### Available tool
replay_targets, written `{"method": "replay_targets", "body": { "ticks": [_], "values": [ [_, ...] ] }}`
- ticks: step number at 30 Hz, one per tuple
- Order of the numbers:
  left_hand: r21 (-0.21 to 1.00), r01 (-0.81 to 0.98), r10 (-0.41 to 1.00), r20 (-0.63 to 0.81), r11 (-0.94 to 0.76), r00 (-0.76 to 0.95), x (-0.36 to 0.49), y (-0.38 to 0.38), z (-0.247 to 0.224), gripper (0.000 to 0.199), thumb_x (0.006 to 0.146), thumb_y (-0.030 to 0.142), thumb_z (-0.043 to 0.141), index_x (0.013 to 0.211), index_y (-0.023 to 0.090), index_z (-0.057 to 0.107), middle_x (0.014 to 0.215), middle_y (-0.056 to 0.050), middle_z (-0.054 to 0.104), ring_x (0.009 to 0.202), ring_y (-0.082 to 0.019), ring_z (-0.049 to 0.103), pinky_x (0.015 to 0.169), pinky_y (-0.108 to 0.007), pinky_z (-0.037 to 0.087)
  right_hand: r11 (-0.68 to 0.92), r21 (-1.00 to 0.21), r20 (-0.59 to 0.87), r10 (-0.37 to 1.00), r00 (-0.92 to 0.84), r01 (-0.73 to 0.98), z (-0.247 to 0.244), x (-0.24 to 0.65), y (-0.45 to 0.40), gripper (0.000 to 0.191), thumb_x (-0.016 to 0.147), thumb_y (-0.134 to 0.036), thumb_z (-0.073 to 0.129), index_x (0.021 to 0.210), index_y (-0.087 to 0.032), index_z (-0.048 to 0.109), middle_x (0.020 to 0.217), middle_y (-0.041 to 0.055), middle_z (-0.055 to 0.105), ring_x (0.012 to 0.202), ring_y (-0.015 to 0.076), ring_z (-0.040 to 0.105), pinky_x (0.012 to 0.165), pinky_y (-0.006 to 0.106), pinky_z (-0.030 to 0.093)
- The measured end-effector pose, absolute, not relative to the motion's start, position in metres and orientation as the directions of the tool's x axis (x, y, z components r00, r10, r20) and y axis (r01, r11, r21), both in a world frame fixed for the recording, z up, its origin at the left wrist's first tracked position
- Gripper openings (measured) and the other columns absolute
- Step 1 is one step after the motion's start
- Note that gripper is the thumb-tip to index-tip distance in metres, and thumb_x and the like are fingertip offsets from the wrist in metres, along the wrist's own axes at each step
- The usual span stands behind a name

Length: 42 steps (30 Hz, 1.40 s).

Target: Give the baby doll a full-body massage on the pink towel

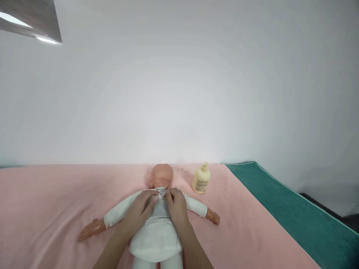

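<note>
A baby doll (155, 239) with a white cloth body lies face down, its bald head (162, 175) toward the wall and its arms spread to both sides. My left hand (141, 209) rests on the upper left of the doll's back, fingertips near the neck, thumb apart from the fingers. On the right of the upper back, my right hand (177, 205) has its fingers bent together close to the neck; what they may pinch is too small to make out. Thin dark cord or stitching shows between the hands.
A pale yellow pump bottle (201, 179) stands right of the doll's head. Beneath everything lies a pink cloth (56, 209), with a green surface (280, 201) to the right. A white wall (179, 82) rises behind.
</note>
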<state>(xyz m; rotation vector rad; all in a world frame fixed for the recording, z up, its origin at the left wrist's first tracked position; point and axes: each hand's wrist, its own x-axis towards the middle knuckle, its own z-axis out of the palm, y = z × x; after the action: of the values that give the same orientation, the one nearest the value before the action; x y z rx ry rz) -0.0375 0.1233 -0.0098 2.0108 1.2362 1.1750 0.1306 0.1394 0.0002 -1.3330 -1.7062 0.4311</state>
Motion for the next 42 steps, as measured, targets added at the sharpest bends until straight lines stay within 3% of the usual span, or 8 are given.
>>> {"method": "replay_targets", "body": {
  "ticks": [7,12,18,29,37,42],
  "values": [
    [0.767,0.47,0.898,0.347,-0.437,0.269,-0.033,0.125,-0.012,0.029,0.097,0.038,0.032,0.101,0.021,0.055,0.101,-0.007,0.064,0.098,-0.024,0.056,0.09,-0.04,0.041,0.382,-0.697,0.435,0.898,-0.065,0.607,-0.019,0.129,0.143,0.03,0.088,-0.011,0.044,0.064,-0.019,0.06,0.073,0.0059,0.064,0.079,0.0219,0.057,0.073,0.03,0.037],
    [0.733,0.499,0.887,0.387,-0.462,0.253,-0.033,0.123,-0.019,0.028,0.097,0.034,0.03,0.104,0.021,0.054,0.104,-0.007,0.063,0.102,-0.024,0.055,0.093,-0.041,0.04,0.4,-0.691,0.456,0.888,-0.066,0.602,-0.022,0.13,0.139,0.026,0.087,-0.008,0.045,0.068,-0.019,0.06,0.08,0.0055,0.065,0.084,0.0215,0.056,0.077,0.03,0.038],
    [0.696,0.541,0.878,0.425,-0.472,0.219,-0.033,0.126,-0.027,0.029,0.097,0.035,0.031,0.112,0.021,0.051,0.111,-0.009,0.061,0.109,-0.023,0.053,0.098,-0.041,0.038,0.475,-0.7,0.527,0.847,-0.063,0.534,-0.027,0.133,0.136,0.018,0.089,-0.013,0.047,0.084,-0.02,0.062,0.096,0.0056,0.065,0.095,0.022,0.054,0.084,0.032,0.039],
    [0.683,0.574,0.889,0.398,-0.452,0.226,-0.03,0.127,-0.024,0.026,0.095,0.034,0.033,0.099,0.022,0.056,0.105,-0.007,0.065,0.103,-0.025,0.057,0.094,-0.043,0.042,0.464,-0.631,0.497,0.857,-0.135,0.621,-0.029,0.132,0.143,0.022,0.089,-0.012,0.047,0.08,-0.02,0.065,0.089,0.0062,0.066,0.087,0.0221,0.057,0.078,0.033,0.041],
    [0.665,0.581,0.871,0.456,-0.469,0.181,-0.028,0.127,-0.026,0.031,0.096,0.035,0.03,0.109,0.02,0.054,0.11,-0.01,0.063,0.107,-0.025,0.055,0.098,-0.047,0.04,0.495,-0.662,0.54,0.836,-0.101,0.563,-0.027,0.134,0.138,0.02,0.09,-0.015,0.048,0.092,-0.021,0.067,0.099,0.0056,0.067,0.098,0.0222,0.057,0.086,0.034,0.041],
    [0.665,0.596,0.887,0.409,-0.449,0.212,-0.029,0.128,-0.024,0.031,0.096,0.036,0.03,0.103,0.02,0.055,0.106,-0.011,0.064,0.106,-0.026,0.056,0.097,-0.048,0.042,0.482,-0.639,0.513,0.848,-0.134,0.599,-0.026,0.133,0.14,0.024,0.091,-0.014,0.046,0.094,-0.021,0.069,0.099,0.0065,0.068,0.097,0.0228,0.058,0.086,0.035,0.041]
  ]
}}
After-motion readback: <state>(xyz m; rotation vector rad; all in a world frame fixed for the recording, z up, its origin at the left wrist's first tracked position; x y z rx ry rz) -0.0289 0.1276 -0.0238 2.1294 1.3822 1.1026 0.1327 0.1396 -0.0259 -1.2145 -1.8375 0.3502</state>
